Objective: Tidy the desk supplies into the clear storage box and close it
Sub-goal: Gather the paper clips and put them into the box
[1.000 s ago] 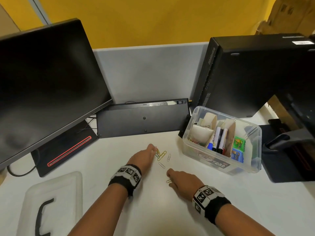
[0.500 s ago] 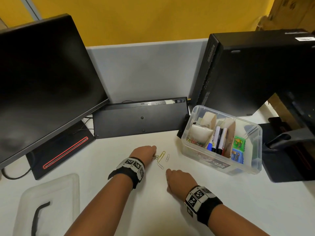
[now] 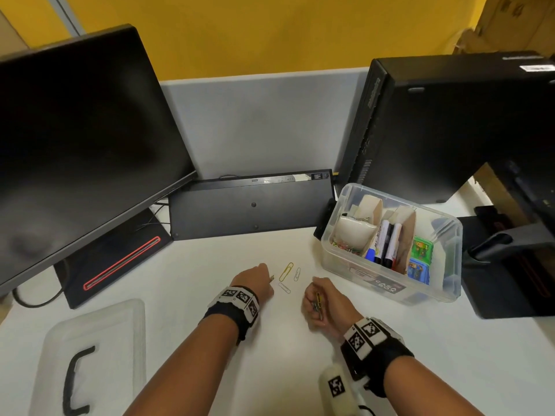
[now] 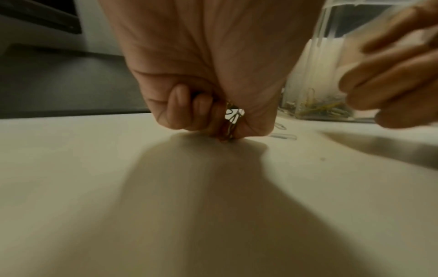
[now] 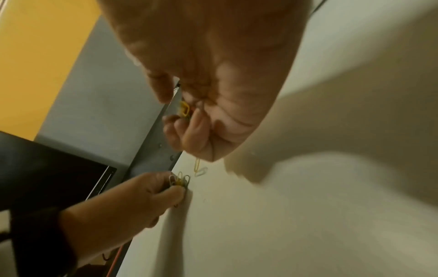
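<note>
— Head view: what sits in the clear storage box [image 3: 390,291] at right of frame?
— Markers [image 3: 385,243], colored paper clips [image 3: 345,246], small green and blue packs; its lid [image 3: 90,355] lies lower left on the worktop [image 3: 450,355].
— And each hand?
— Left hand [image 3: 255,282] and right hand [image 3: 322,301] each pinch a bunch of clips; three loose clips [image 3: 286,271] lie between.

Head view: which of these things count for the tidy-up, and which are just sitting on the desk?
Job:
- loose paper clips on the desk
- clips pinched in left hand
- clips held in right hand
- clear storage box, open
- box lid, lying apart at lower left

Lying about:
- monitor
- keyboard
- computer tower
</note>
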Action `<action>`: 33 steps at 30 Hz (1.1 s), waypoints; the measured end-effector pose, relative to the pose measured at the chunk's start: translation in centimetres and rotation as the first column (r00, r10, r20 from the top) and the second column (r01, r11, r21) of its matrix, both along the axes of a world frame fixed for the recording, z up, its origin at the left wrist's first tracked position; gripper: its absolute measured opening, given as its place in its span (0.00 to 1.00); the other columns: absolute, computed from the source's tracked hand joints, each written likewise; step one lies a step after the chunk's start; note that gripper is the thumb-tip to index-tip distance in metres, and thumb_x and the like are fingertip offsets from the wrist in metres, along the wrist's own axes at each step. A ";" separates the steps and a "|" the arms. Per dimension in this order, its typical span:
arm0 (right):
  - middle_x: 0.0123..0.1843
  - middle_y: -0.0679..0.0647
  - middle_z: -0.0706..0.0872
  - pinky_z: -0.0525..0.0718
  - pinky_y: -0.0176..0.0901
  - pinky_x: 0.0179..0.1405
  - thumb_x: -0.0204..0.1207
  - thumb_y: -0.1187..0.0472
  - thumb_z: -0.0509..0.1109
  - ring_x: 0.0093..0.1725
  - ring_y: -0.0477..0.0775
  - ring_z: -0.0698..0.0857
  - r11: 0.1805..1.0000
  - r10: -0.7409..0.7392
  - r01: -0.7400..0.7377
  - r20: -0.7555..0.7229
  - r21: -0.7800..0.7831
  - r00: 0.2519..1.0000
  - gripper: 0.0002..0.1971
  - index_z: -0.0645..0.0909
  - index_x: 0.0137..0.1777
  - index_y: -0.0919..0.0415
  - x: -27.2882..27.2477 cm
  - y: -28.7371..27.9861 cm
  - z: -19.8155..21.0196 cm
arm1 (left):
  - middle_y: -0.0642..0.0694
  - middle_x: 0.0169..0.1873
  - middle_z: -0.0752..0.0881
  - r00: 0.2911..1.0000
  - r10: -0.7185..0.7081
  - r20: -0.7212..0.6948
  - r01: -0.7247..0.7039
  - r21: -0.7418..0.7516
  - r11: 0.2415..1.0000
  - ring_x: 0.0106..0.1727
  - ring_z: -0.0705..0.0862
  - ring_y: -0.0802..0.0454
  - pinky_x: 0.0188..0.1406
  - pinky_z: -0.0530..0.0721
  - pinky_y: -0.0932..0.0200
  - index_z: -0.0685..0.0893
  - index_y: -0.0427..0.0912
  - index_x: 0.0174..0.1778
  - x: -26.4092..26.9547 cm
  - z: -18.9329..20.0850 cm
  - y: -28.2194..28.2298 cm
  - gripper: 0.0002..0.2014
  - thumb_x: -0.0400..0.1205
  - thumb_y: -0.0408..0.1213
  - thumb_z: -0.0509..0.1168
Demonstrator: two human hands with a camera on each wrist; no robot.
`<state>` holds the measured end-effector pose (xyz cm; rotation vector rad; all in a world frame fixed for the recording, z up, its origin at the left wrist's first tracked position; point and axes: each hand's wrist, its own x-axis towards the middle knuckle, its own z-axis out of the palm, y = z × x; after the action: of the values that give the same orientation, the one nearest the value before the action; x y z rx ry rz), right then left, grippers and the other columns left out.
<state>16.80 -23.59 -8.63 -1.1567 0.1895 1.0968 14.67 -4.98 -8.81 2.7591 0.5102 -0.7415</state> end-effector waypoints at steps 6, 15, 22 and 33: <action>0.29 0.51 0.77 0.69 0.40 0.23 0.84 0.63 0.55 0.24 0.48 0.71 0.902 0.288 -0.151 0.304 -0.405 0.908 0.09 0.72 0.42 0.60 0.2 3.2 0.6 | 0.40 0.51 0.81 0.996 0.069 0.064 -0.060 -0.142 0.988 0.49 0.79 0.42 0.44 0.72 0.55 0.72 0.38 0.55 -1.7 0.1 0.5 0.09 0.83 0.37 0.53; 0.57 0.57 0.86 0.76 0.47 0.44 0.85 0.56 0.52 0.53 0.60 0.86 0.316 0.931 0.029 0.316 -0.948 0.181 0.24 0.55 0.79 0.62 0.0 6.4 -0.3 | 0.45 0.26 0.76 0.577 0.770 -0.271 -0.315 -0.944 -0.095 0.19 0.64 0.55 0.16 0.62 0.64 0.70 0.40 0.30 -6.1 1.0 2.5 0.13 0.79 0.29 0.47; 0.50 0.55 0.88 0.73 0.45 0.37 0.80 0.65 0.51 0.45 0.59 0.87 0.209 0.972 0.072 0.215 -0.975 0.091 0.20 0.65 0.72 0.64 -0.7 5.8 -0.7 | 0.47 0.24 0.67 0.531 0.766 -0.363 -0.103 -0.924 -0.367 0.19 0.62 0.56 0.15 0.60 0.65 0.69 0.42 0.28 -6.4 2.4 2.3 0.06 0.70 0.30 0.54; 0.26 0.50 0.67 0.56 0.32 0.16 0.73 0.55 0.58 0.20 0.47 0.60 0.995 0.006 -0.002 0.038 -0.100 0.999 0.14 0.69 0.27 0.55 0.8 0.0 -1.7 | 0.45 0.34 0.80 0.859 0.488 0.156 -0.263 -0.683 0.681 0.37 0.79 0.47 0.36 0.76 0.59 0.76 0.39 0.39 -2.8 1.7 1.1 0.12 0.83 0.31 0.49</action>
<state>17.55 -23.60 -10.33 -1.2669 0.2138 1.0779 11.85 -3.87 -7.09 1.9641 0.5966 -0.2583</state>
